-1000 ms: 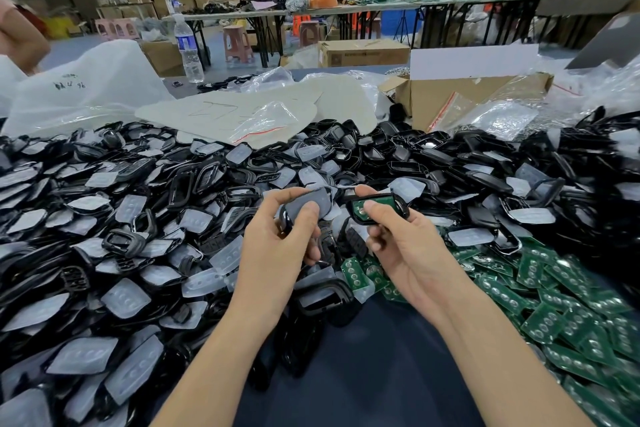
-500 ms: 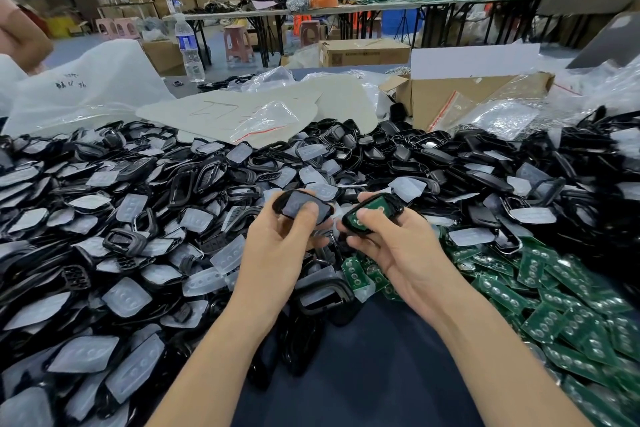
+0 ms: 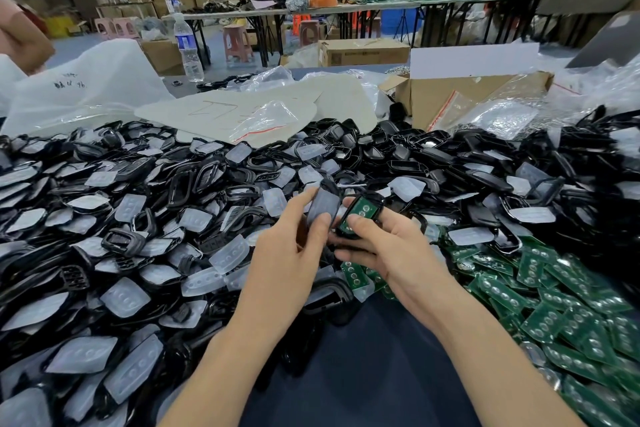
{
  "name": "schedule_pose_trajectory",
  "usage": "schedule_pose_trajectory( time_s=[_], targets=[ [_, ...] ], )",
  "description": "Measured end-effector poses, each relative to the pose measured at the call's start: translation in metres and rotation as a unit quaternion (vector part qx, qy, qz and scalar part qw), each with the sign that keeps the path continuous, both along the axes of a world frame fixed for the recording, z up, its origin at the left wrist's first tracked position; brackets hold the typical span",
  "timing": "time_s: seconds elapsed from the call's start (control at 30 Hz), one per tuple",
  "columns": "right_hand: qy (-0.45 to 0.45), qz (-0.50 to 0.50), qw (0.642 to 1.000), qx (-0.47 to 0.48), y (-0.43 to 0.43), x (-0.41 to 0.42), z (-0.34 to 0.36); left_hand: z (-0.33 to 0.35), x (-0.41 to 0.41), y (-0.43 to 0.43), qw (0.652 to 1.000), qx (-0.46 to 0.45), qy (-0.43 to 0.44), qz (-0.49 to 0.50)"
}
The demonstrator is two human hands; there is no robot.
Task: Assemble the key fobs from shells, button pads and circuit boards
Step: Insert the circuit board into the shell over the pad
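My left hand (image 3: 289, 255) pinches a black shell half with a translucent button pad (image 3: 323, 203) seated in it, held upright between thumb and fingers. My right hand (image 3: 388, 246) grips another black shell half holding a green circuit board (image 3: 358, 215), tilted toward the left piece. The two halves sit side by side, nearly touching, above the table's middle. Around them lies a big heap of black shells (image 3: 194, 180) mixed with loose translucent button pads (image 3: 126, 295). A pile of green circuit boards (image 3: 554, 291) spreads to the right.
A dark blue table surface (image 3: 363, 357) shows near me. Behind the heap lie flat cardboard sheets with plastic bags (image 3: 249, 114), an open cardboard box (image 3: 460, 94), a white bag (image 3: 83, 87) and a water bottle (image 3: 187, 48). Another person's arm (image 3: 20, 35) is at far left.
Both hands have drawn closer together. The left shell half has turned from lying flat to upright, and the right half with the circuit board has tilted up next to it.
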State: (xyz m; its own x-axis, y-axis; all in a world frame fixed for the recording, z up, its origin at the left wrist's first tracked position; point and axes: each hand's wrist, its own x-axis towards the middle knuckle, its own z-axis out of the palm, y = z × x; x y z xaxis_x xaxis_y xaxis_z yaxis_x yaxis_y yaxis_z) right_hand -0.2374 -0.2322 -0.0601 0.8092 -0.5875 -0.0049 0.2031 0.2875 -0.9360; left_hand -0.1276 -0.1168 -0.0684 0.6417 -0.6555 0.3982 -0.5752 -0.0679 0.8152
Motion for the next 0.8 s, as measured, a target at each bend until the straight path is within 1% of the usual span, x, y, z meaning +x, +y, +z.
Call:
schedule_pose_trajectory(
  time_s=[0.07, 0.23, 0.43, 0.63, 0.8],
  targets=[
    [0.002, 0.003, 1.0, 0.001, 0.0001, 0.0008, -0.0013, 0.0, -0.0016, 0.0013, 0.999, 0.007, -0.05, 0.012],
    [0.014, 0.01, 1.0, -0.008, 0.0003, 0.0024, -0.004, -0.0005, -0.0024, 0.0024, 0.996, 0.022, -0.083, 0.02],
    [0.012, 0.021, 0.999, -0.025, 0.0017, 0.0014, -0.0037, 0.0014, -0.0053, 0.0025, 0.993, 0.043, -0.106, 0.021],
    [0.014, 0.019, 0.999, -0.033, 0.0005, 0.0008, -0.0039, 0.0011, -0.0054, 0.0027, 0.992, 0.045, -0.113, 0.019],
    [0.016, 0.017, 0.998, -0.061, 0.001, 0.0015, -0.0047, 0.0008, -0.0059, 0.0019, 0.99, 0.045, -0.135, 0.019]
  ],
)
